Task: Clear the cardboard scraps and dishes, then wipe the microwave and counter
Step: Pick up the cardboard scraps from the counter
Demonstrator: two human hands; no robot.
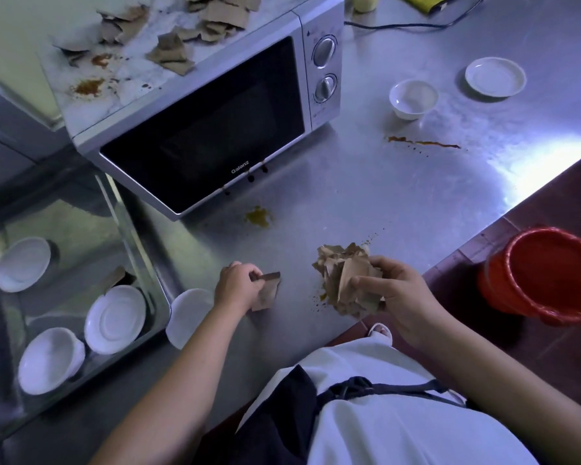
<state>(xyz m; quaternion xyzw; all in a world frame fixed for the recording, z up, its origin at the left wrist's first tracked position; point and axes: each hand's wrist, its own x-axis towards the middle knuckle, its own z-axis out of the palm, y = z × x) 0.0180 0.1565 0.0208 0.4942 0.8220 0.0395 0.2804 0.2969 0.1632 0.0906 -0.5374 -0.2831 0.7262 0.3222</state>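
Near the front edge of the steel tabletop (383, 196), at about six o'clock, the left hand (237, 285) pinches a single cardboard scrap (265, 293) in curled fingers, its lower end on the steel. Toward four o'clock from it, the right hand (396, 297) has its fingers wrapped round a crumpled wad of scraps (342, 280) low over the tabletop. More torn pieces (171, 52) lie scattered on top of the microwave (215, 129) at eleven o'clock, among brown stains. One brown spill (257, 216) marks the tabletop just below the microwave door. A white bowl (413, 99) and a saucer (495, 76) stand apart at two o'clock. At eight o'clock the sink (128, 229) holds three white dishes (114, 318); a white plate (188, 317) sits just beside its rim. A red bucket (544, 273) stands on the floor at four o'clock.
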